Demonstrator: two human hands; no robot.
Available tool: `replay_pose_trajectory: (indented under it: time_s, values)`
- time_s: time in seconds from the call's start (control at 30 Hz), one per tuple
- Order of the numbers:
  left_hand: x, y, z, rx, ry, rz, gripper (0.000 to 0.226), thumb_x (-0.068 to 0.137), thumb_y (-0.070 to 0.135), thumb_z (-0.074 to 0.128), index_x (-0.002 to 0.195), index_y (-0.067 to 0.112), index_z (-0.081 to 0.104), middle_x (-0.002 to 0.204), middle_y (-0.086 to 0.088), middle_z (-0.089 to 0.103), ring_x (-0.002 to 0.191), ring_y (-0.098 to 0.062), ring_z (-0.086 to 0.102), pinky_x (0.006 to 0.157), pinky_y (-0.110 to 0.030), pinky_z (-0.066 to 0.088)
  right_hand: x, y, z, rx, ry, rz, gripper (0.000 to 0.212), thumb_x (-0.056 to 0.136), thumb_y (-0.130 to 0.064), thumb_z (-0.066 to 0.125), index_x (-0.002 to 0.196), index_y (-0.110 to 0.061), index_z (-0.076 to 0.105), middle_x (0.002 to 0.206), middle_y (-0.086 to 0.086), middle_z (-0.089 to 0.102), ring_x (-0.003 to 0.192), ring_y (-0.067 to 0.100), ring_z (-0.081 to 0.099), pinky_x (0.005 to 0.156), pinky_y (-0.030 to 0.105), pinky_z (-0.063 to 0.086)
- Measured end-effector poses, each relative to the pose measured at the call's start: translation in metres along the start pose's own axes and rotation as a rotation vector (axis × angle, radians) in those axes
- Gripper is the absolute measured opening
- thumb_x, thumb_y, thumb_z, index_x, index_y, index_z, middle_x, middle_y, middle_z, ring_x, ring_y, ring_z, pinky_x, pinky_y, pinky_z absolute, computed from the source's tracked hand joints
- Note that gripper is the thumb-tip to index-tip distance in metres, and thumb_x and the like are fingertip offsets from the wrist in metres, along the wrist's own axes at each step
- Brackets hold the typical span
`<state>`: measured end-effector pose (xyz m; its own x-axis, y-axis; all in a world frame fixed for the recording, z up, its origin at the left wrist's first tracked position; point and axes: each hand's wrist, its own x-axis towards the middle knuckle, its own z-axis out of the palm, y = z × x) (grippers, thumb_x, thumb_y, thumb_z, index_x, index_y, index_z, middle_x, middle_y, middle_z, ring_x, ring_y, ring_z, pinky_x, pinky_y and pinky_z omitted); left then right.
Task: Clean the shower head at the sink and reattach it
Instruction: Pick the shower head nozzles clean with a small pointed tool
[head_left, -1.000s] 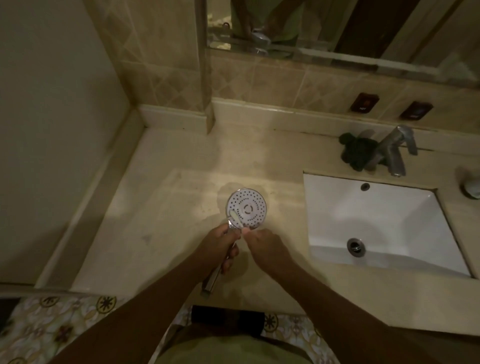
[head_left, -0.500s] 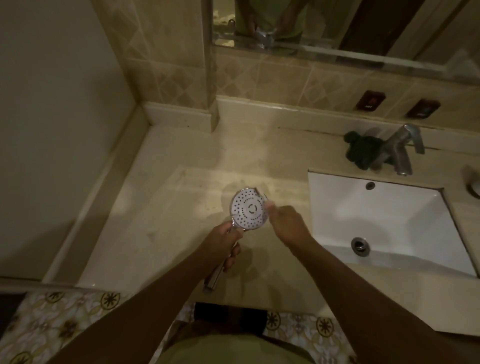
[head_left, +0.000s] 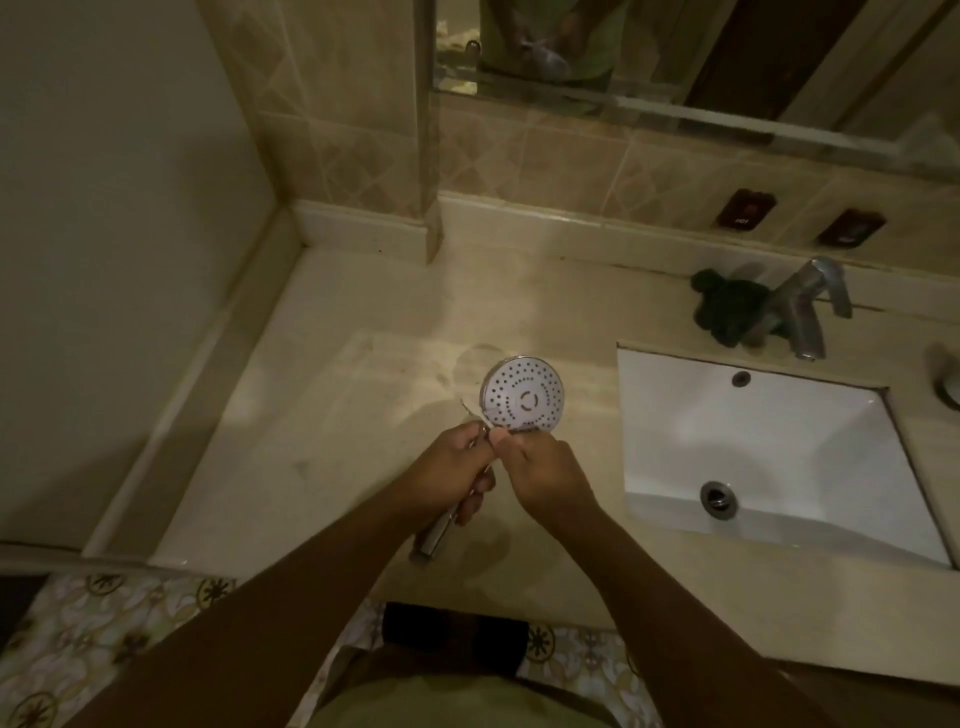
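1. The shower head (head_left: 523, 400) was held face-up over the countertop (head_left: 322, 415). It sat left of the sink (head_left: 779, 441), not over the basin, with its chrome handle pointing back toward the person.
2. The left hand (head_left: 452, 462) was clamped round the handle just below the face. Judged purpose: to steady the nozzle plate and tilt it up for inspection.
3. The right hand (head_left: 545, 473) had its fingers curled, with the tips at the lower rim of the face, against the left hand. A thin pale sliver projected beside the rim. Could not tell whether the fingers pinched it or the rim itself.
4. Judgement: fine work on the rim or nozzles, done dry. No hose showed at the handle end, so reattachment was outstanding.
5. The faucet (head_left: 802, 306) showed no stream. A dark cloth (head_left: 727, 306) lay just beside it, well apart from both hands.
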<state>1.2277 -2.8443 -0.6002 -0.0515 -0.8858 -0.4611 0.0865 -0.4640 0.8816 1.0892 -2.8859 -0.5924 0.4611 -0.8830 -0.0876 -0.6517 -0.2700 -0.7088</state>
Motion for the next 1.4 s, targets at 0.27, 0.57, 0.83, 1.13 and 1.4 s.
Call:
replay_pose_trajectory:
  time_s: [0.27, 0.57, 0.83, 1.13, 1.4]
  values:
    - [-0.005, -0.010, 0.009, -0.092, 0.010, -0.092, 0.012, 0.098, 0.024, 0.046, 0.098, 0.019, 0.057, 0.056, -0.004, 0.047, 0.035, -0.017, 0.037, 0.038, -0.021, 0.034, 0.012, 0.022, -0.031, -0.009, 0.090, 0.230, 0.052, 0.104, -0.047, 0.034, 0.104, -0.010, 0.072, 0.089, 0.009, 0.068, 0.071, 0.013, 0.062, 0.053, 0.023, 0.044]
    - [-0.005, -0.021, 0.003, -0.050, 0.047, -0.085, 0.013, 0.100, 0.027, 0.046, 0.100, 0.023, 0.058, 0.057, -0.002, 0.050, 0.037, -0.017, 0.040, 0.038, -0.023, 0.035, -0.005, 0.011, -0.002, -0.131, -0.040, 0.067, 0.048, 0.104, -0.044, 0.033, 0.090, -0.017, 0.070, 0.069, -0.004, 0.061, 0.063, 0.016, 0.061, 0.051, 0.023, 0.037]
    - [-0.009, -0.025, -0.004, -0.030, 0.040, -0.075, 0.012, 0.098, 0.028, 0.047, 0.099, 0.028, 0.059, 0.057, -0.001, 0.052, 0.036, -0.017, 0.040, 0.038, -0.023, 0.037, 0.008, 0.014, -0.017, -0.090, -0.002, 0.202, 0.050, 0.105, -0.044, 0.033, 0.077, -0.015, 0.063, 0.065, 0.004, 0.064, 0.057, 0.016, 0.061, 0.047, 0.027, 0.044]
    - [-0.014, -0.030, -0.007, -0.035, 0.060, -0.159, 0.012, 0.097, 0.025, 0.048, 0.099, 0.016, 0.056, 0.055, -0.003, 0.048, 0.036, -0.019, 0.037, 0.038, -0.023, 0.036, 0.027, 0.027, -0.027, -0.282, -0.038, 0.234, 0.049, 0.107, -0.037, 0.028, 0.093, -0.012, 0.068, 0.071, 0.000, 0.057, 0.056, 0.007, 0.052, 0.047, 0.017, 0.034]
    - [-0.010, -0.026, -0.013, -0.071, 0.101, -0.193, 0.021, 0.096, 0.027, 0.048, 0.102, 0.008, 0.053, 0.056, -0.004, 0.050, 0.037, -0.019, 0.038, 0.040, -0.024, 0.035, -0.013, 0.013, 0.007, -0.403, -0.189, -0.141, 0.031, 0.106, -0.024, 0.035, 0.122, -0.014, 0.059, 0.089, 0.011, 0.066, 0.074, 0.025, 0.063, 0.058, 0.033, 0.041]
